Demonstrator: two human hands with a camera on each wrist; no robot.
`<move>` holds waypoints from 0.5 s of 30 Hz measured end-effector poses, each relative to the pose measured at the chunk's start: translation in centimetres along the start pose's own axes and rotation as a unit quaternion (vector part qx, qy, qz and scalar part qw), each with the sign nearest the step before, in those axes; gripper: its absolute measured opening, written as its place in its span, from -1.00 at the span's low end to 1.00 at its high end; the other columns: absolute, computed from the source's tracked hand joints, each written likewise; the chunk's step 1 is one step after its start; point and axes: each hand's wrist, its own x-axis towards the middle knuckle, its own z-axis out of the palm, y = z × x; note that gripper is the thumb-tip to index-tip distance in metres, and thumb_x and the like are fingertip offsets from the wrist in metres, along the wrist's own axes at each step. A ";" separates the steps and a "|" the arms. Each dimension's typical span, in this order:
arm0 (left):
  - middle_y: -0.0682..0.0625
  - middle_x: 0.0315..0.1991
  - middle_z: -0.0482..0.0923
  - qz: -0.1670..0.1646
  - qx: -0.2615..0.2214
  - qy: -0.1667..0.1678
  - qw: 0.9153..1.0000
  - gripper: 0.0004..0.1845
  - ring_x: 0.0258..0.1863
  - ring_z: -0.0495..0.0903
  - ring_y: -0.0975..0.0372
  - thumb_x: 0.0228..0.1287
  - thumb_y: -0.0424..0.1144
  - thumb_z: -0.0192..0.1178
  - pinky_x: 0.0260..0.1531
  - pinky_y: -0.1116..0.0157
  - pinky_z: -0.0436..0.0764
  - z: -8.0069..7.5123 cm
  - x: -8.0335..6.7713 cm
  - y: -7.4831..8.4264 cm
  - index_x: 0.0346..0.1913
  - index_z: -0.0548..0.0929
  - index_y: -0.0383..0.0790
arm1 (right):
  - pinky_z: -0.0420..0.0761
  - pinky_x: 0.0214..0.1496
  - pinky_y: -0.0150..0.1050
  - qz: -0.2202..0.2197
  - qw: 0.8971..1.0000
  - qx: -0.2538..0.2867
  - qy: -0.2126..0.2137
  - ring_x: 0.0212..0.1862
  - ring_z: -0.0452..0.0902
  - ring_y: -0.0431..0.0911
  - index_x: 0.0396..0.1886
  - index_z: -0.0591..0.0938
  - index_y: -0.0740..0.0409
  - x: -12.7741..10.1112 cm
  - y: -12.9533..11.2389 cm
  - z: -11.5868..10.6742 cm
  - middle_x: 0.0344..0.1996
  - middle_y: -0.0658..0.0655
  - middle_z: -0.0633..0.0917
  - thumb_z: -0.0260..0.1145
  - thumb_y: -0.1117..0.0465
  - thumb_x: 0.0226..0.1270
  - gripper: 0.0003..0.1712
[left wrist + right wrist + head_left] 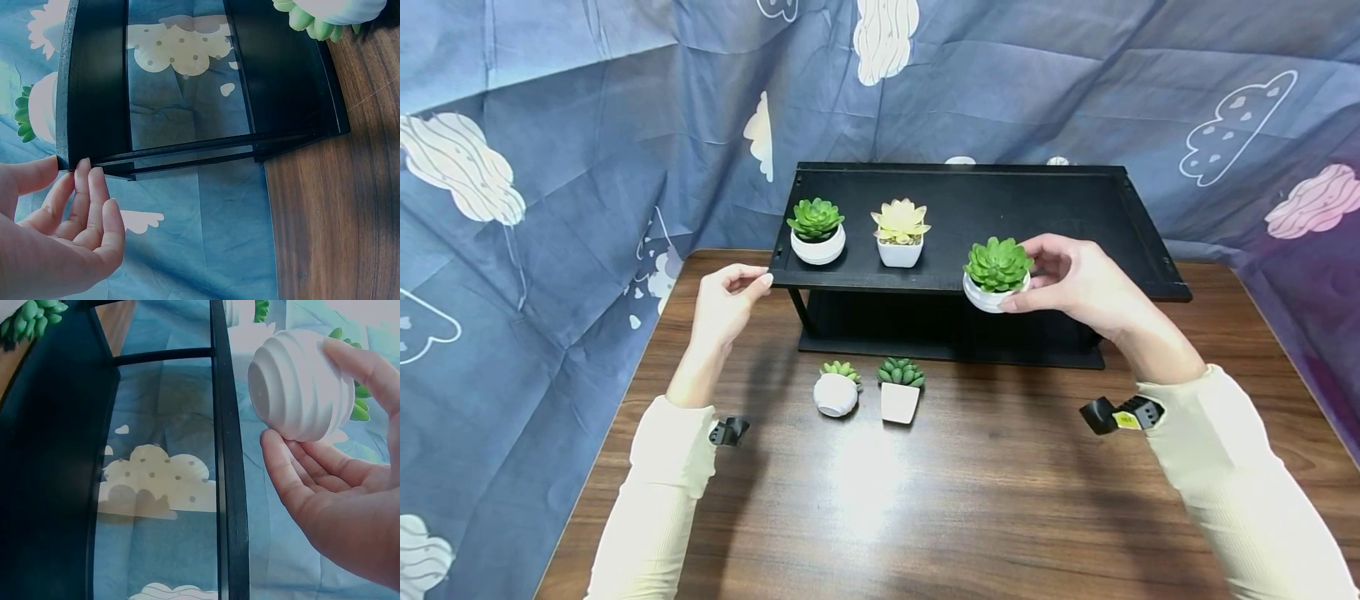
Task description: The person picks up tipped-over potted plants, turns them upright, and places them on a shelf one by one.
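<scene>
Cream sleeves [662, 483] are lying nearest, each carrying a small black wrist-mounted camera [1122, 414], above a dark wooden table [1000, 500].

Two small potted succulents are standing side by side on the table, just in front of the shelf: a round white pot [836, 392] on the person's left and a square white pot [900, 392] to its right, close together but not touching.

Beyond them a black shelf [1075, 217] is sitting on the table, its lower tier open and in shadow.

At the shelf's front left corner the left hand [724, 302] is hovering with its fingers loosely bent and holding nothing; in the left wrist view the fingertips [83, 167] are lying right against the corner of the top board.

At the front edge of the top board, right of centre, the right hand [1078, 279] is gripping a ribbed white pot with a green succulent [997, 275], thumb on one side and fingers curled round the other. In the right wrist view the ribbed white pot [300, 384] is showing its bare base, held clear of the shelf's front rail rather than resting on it.

Farther back on the top board two more plants are standing: a green succulent in a round white bowl [817, 232] near the left end and a pale yellow succulent in a square white pot [900, 233] just beside it, apart from the held pot.

Behind everything a blue cloud-printed curtain [550, 125] is hanging.
</scene>
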 end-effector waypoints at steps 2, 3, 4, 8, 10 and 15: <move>0.25 -0.50 0.54 -0.001 0.003 -0.001 1.000 -0.78 -0.52 0.55 0.38 0.15 -0.45 0.18 -0.35 0.49 0.47 0.0 0.0 0.0 -0.18 0.58 -0.58 | 0.53 -0.33 -0.38 0.000 1.000 -0.010 0.010 -0.38 0.51 -0.17 -0.11 0.51 0.27 0.5 -0.1 -0.1 -0.42 0.02 0.64 0.51 0.37 -0.16 -0.47; 0.25 -0.50 0.54 -0.001 0.005 -0.001 1.000 -0.78 -0.52 0.55 0.39 0.15 -0.44 0.18 -0.35 0.49 0.47 0.0 0.0 -0.1 -0.18 0.58 -0.58 | 0.53 -0.33 -0.38 0.003 1.000 -0.012 0.012 -0.37 0.51 -0.17 -0.11 0.52 0.26 0.8 -0.1 -0.1 -0.42 0.02 0.63 0.51 0.36 -0.16 -0.47; 0.25 -0.50 0.54 -0.002 0.006 -0.001 1.000 -0.78 -0.51 0.55 0.38 0.15 -0.44 0.18 -0.35 0.49 0.47 0.0 0.0 -0.1 -0.18 0.58 -0.57 | 0.53 -0.33 -0.38 0.005 1.000 -0.013 0.015 -0.36 0.50 -0.16 -0.11 0.52 0.26 1.0 -0.1 -0.1 -0.42 0.03 0.63 0.51 0.35 -0.16 -0.47; 0.26 -0.50 0.53 -0.003 0.008 0.000 1.000 -0.78 -0.52 0.55 0.38 0.15 -0.44 0.18 -0.35 0.49 0.47 0.0 0.0 -0.1 -0.18 0.59 -0.57 | 0.52 -0.30 -0.39 0.018 1.000 -0.012 0.023 -0.34 0.49 -0.17 -0.11 0.52 0.24 1.9 -0.1 -0.3 -0.43 0.03 0.61 0.51 0.32 -0.14 -0.48; 0.26 -0.50 0.53 -0.002 0.007 0.001 1.000 -0.78 -0.52 0.55 0.38 0.15 -0.45 0.18 -0.36 0.49 0.47 0.0 0.0 0.0 -0.19 0.59 -0.57 | 0.50 -0.30 -0.40 0.024 0.999 -0.014 0.026 -0.34 0.49 -0.18 -0.11 0.51 0.24 2.3 0.0 -0.3 -0.43 0.01 0.61 0.51 0.31 -0.13 -0.48; -0.01 -0.42 0.62 0.000 0.010 0.003 1.000 -0.78 -0.52 0.56 0.36 0.16 -0.44 0.18 -0.35 0.49 0.47 0.0 0.0 0.0 -0.19 0.59 -0.57 | 0.45 -0.27 -0.42 0.036 0.998 -0.022 0.035 -0.30 0.49 -0.21 -0.08 0.50 0.25 3.1 0.4 -0.4 -0.40 -0.04 0.60 0.49 0.29 -0.11 -0.46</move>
